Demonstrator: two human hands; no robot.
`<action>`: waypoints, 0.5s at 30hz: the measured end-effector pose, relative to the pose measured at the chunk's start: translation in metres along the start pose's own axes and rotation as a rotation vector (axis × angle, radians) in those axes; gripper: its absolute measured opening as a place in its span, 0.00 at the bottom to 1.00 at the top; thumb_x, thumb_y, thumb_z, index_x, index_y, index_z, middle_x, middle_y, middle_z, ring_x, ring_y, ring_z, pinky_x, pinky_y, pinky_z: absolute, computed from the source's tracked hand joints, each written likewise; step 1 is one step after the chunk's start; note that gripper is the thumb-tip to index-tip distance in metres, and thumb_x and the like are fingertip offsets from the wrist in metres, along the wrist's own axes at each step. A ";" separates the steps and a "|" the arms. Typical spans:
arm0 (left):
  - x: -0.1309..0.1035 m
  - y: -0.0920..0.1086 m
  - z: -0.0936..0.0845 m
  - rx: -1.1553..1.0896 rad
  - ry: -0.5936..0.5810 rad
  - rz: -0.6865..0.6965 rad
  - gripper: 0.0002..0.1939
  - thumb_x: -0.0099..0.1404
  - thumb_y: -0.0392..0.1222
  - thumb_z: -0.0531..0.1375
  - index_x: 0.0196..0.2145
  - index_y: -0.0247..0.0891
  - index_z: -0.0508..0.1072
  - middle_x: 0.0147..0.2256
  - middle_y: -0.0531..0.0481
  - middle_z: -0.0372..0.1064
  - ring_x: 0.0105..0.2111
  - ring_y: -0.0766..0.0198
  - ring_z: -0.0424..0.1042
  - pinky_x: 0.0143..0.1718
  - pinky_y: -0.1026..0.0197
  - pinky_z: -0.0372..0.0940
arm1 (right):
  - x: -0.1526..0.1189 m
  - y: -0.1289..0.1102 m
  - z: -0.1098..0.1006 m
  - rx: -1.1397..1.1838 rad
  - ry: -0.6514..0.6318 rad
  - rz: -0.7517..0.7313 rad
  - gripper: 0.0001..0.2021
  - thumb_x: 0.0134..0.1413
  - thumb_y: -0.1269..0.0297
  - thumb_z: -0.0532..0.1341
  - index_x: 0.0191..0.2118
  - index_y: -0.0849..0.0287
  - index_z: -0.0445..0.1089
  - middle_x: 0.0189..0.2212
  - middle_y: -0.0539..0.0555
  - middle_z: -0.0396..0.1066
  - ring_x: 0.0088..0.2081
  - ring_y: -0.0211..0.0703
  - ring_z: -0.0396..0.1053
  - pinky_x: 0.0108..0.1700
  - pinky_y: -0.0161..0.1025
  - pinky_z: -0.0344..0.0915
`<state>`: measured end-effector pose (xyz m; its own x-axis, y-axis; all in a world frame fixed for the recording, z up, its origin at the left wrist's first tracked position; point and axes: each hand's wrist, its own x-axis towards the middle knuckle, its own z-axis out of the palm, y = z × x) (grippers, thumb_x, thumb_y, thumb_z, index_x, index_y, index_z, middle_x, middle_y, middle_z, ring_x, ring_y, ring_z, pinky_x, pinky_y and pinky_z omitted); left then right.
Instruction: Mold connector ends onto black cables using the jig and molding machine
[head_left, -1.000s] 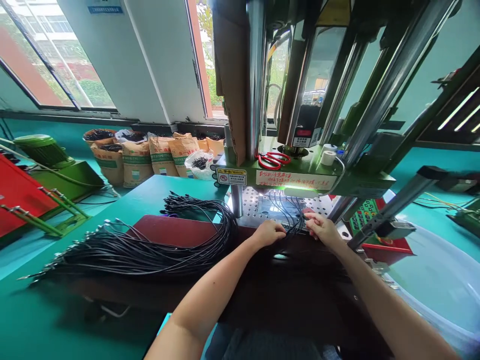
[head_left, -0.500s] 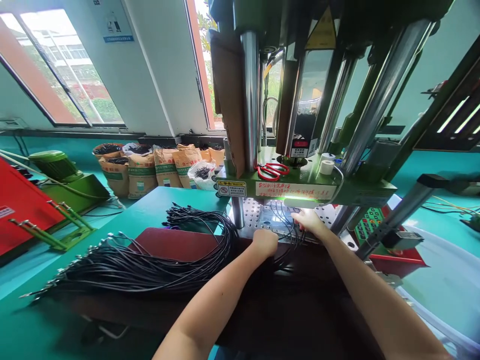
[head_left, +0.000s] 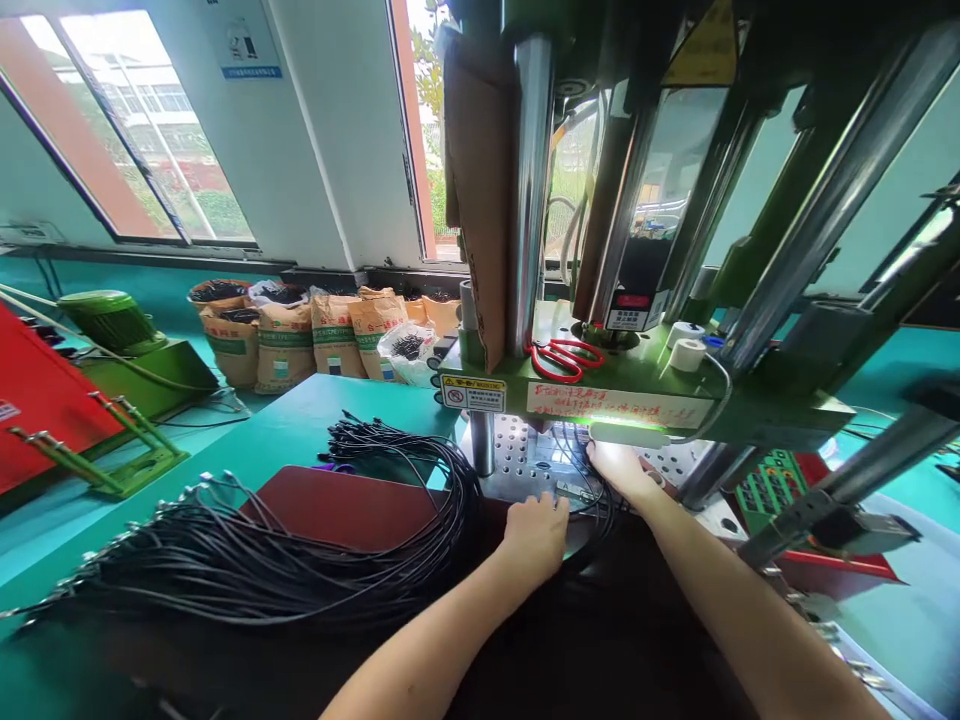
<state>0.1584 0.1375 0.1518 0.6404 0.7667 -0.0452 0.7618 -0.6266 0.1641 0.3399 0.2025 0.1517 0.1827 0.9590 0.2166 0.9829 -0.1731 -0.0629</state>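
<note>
At the front edge of the press, my left hand [head_left: 537,530] is beside the black cables [head_left: 600,515], its fingers curled; what they hold, if anything, is hidden. My right hand [head_left: 619,468] reaches under the green press head [head_left: 780,420], over the metal mould [head_left: 555,450], with cables running down beside it. Its fingertips are partly hidden and blurred by glare. A large bundle of black cables [head_left: 300,570] with metal ends lies to the left, over a dark red board [head_left: 341,510].
Red-handled scissors [head_left: 566,360] and a white roll [head_left: 687,355] rest on the press plate. Steel columns [head_left: 532,190] flank the work area. Paper sacks [head_left: 285,345] stand by the wall. A green control panel [head_left: 776,490] is at the right.
The view has shifted, with the press now larger and farther right. My left hand has moved slightly down and its fingers show more. My right hand remains at the mould, reaching a little deeper beneath the press head.
</note>
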 end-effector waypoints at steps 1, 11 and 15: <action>-0.008 0.001 -0.001 -0.016 0.037 0.014 0.16 0.56 0.38 0.55 0.44 0.37 0.65 0.41 0.40 0.67 0.39 0.50 0.69 0.33 0.54 0.64 | 0.001 0.000 0.000 -0.013 0.001 -0.004 0.08 0.57 0.68 0.55 0.36 0.65 0.69 0.38 0.58 0.69 0.41 0.43 0.67 0.45 0.45 0.62; -0.072 0.021 0.000 -0.271 0.150 0.119 0.08 0.60 0.40 0.52 0.38 0.42 0.66 0.37 0.48 0.67 0.37 0.58 0.66 0.35 0.57 0.64 | 0.003 -0.004 -0.009 -0.080 -0.011 -0.038 0.09 0.58 0.63 0.56 0.40 0.63 0.67 0.40 0.55 0.67 0.40 0.42 0.66 0.44 0.46 0.63; -0.098 0.021 0.010 -0.493 0.310 0.184 0.09 0.60 0.36 0.51 0.38 0.43 0.66 0.37 0.48 0.68 0.37 0.61 0.66 0.37 0.59 0.64 | -0.005 0.001 -0.015 -0.061 0.008 -0.049 0.10 0.58 0.63 0.55 0.42 0.62 0.67 0.42 0.55 0.68 0.41 0.43 0.66 0.44 0.46 0.63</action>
<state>0.1131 0.0477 0.1498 0.6424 0.7035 0.3040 0.4593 -0.6709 0.5822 0.3398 0.1939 0.1653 0.1340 0.9649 0.2260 0.9902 -0.1392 0.0073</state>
